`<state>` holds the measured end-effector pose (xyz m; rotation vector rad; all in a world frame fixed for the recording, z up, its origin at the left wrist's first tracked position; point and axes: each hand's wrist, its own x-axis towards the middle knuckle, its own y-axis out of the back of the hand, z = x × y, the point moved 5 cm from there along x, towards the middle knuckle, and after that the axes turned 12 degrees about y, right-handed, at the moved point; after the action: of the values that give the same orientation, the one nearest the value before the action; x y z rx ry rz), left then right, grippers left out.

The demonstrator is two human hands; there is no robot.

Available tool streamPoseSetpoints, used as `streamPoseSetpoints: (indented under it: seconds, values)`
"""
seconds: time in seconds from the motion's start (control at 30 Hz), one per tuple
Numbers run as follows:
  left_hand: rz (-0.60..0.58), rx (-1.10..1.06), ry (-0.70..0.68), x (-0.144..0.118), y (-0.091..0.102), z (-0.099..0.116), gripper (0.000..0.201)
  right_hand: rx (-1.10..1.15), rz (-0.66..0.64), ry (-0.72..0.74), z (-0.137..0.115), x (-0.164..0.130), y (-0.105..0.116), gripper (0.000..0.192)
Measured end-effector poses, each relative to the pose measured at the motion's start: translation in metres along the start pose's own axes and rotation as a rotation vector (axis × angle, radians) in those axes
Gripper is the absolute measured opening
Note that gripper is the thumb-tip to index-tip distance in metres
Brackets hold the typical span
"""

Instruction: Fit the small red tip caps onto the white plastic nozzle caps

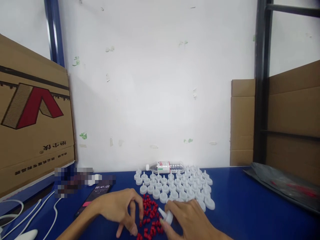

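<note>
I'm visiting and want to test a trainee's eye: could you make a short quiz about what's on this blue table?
1. True or false: the right hand holds a white nozzle cap.
2. What lies nearest the left hand? A) red small caps B) the plastic bottle C) the cardboard box
3. Fill in: the bottle lies on its ____ behind the rows of white caps.

Key: 1 true; 2 A; 3 side.
</note>
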<state>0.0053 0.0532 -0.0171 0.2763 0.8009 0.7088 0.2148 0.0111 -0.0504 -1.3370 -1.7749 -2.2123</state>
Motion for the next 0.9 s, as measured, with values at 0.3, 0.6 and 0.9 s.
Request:
streamPoseSetpoints:
  seconds: [0.3,0.6,0.9]
  values:
    - [-0.061,0.018,-0.031,0.012,-0.02,-0.002,0.037,-0.048,-0.032,0.07,-0.004,-0.004,-0.016,0.018]
    - [-0.061,0.039,-0.024,0.015,-0.021,-0.005,0.032,-0.05,-0.061,0.084,-0.006,-0.003,-0.018,0.019]
    - [0.122,0.058,-0.126,0.009,-0.006,0.003,0.024,-0.03,-0.052,0.063,-0.003,-0.005,-0.021,0.017]
